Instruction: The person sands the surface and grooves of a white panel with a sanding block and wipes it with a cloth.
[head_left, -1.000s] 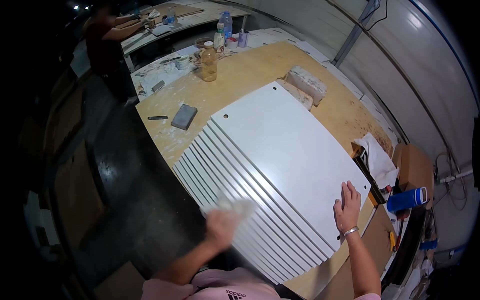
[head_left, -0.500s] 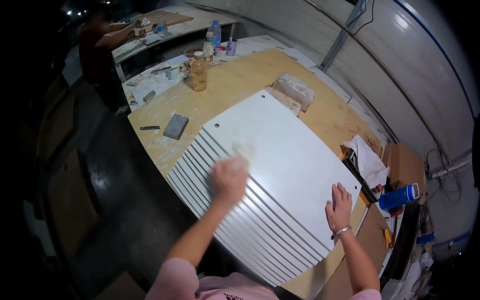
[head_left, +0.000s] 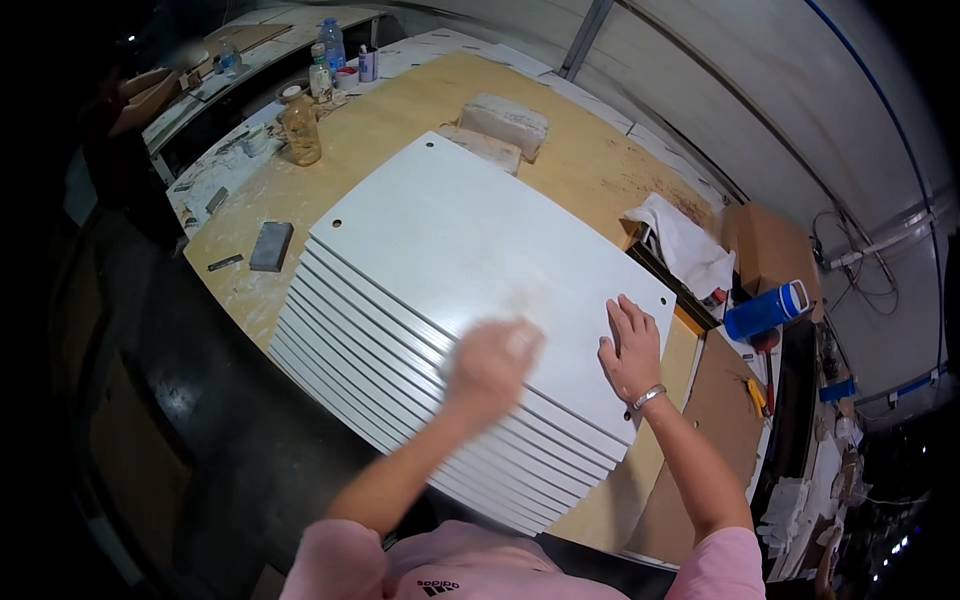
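A fanned stack of white panels (head_left: pixel 440 220) lies on the table in front of me, each sheet set back from the one below. Small holes show near the corners of the top panel. My left hand (head_left: pixel 492 368) is curled over the top panel near its front edge. Motion smears its fingers, and a pale blur just ahead of them is too unclear to name. Flat on the panel's right end rests my right hand (head_left: pixel 632 350), fingers stretched out and holding nothing. A silver bracelet (head_left: pixel 650 396) circles that wrist.
Left of the stack lie a grey block (head_left: pixel 271 246) and a dark metal strip (head_left: pixel 225 263). Behind are an amber jar (head_left: pixel 300 128) and a whitish block (head_left: pixel 504 125). A white cloth (head_left: pixel 685 245) and blue bottle (head_left: pixel 767 311) are at right. Another person (head_left: pixel 125 150) works at far left.
My left hand has moved rightward along the top panel. The right hand stays flat at the panel's right end. My view has shifted, so the whole scene sits further left and higher.
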